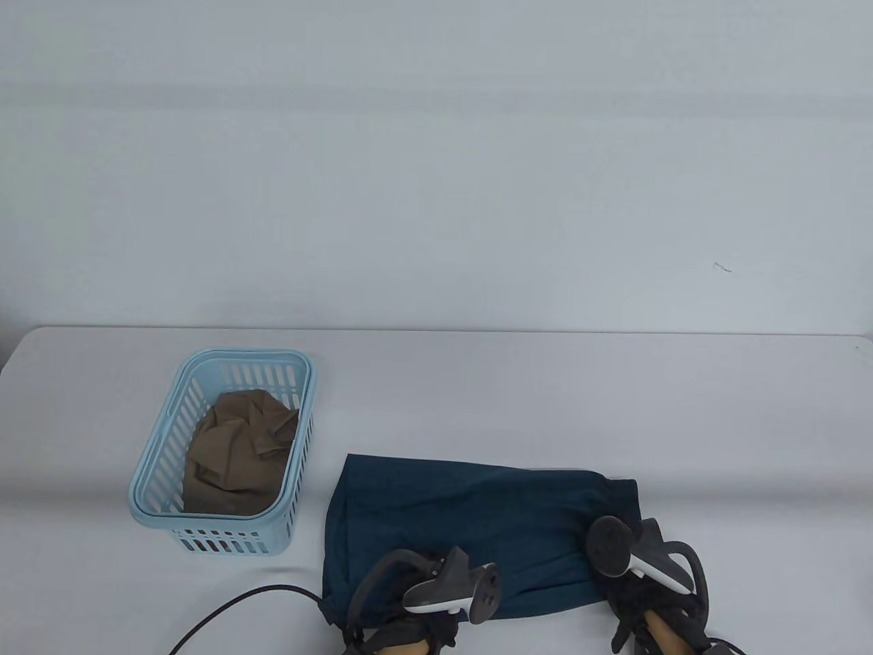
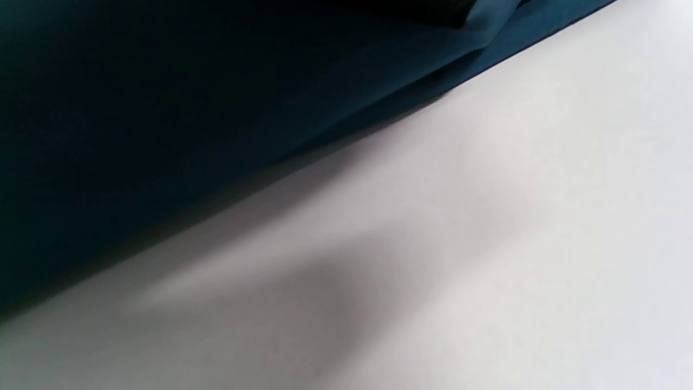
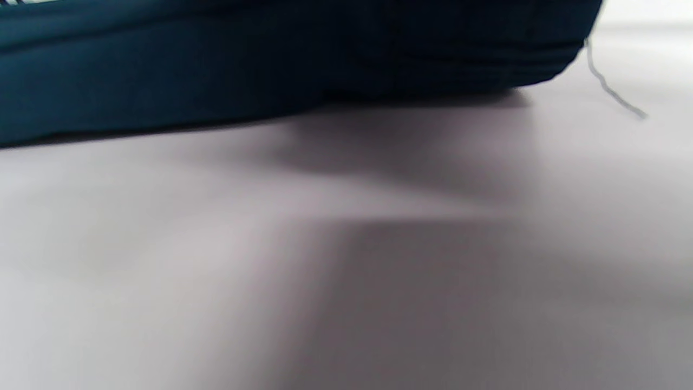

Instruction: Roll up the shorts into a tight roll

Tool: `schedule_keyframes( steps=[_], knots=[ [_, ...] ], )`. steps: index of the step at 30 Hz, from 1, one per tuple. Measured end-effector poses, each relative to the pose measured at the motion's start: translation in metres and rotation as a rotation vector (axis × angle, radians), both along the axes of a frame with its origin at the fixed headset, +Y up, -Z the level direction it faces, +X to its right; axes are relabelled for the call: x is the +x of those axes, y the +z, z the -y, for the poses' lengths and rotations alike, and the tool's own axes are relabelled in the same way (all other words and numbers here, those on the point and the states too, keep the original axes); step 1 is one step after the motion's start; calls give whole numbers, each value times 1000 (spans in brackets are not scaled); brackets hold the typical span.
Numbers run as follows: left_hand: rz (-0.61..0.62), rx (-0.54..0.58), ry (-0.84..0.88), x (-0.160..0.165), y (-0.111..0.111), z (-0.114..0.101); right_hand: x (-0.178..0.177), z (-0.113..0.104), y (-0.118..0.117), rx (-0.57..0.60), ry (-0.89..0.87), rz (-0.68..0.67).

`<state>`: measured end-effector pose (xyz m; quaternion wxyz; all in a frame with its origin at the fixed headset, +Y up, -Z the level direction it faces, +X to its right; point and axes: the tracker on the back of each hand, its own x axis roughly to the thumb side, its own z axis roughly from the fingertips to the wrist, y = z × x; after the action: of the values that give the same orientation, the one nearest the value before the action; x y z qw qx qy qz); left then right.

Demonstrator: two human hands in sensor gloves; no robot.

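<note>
table view evenly lit, sharp, soft shadows, no glare, both wrist views blurred, out of focus, dark shorts (image 3: 270, 65) underexposed, broad shadow on table (image 2: 487, 244)

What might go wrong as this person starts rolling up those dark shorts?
The shorts lie folded with wrinkles near the left edge, so the roll may come out loose or crooked. The black cable lies beside the left hand and may snag. The basket stands close and could get bumped.

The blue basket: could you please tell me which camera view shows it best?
The table view shows it best: the whole blue basket stands left of the dark shorts, with a brown cloth inside. Neither wrist view shows the basket; both show only shorts fabric and bare table.
</note>
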<state>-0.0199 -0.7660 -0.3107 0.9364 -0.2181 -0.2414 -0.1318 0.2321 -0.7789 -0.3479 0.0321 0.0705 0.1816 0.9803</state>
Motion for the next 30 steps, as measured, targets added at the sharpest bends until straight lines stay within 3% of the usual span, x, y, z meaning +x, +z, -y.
schedule_keyframes(
  steps=[9,21,30],
  knots=[
    [-31,-60,-16,-3,-12,-6,-5,-3,-1,-23,31,67],
    [-187,-134,-29,-3,-65,-12,-32,-11,8,-98,229,0],
    [-243,-132,-111,6,-104,-10,-50,-18,13,-100,217,-67]
  ],
)
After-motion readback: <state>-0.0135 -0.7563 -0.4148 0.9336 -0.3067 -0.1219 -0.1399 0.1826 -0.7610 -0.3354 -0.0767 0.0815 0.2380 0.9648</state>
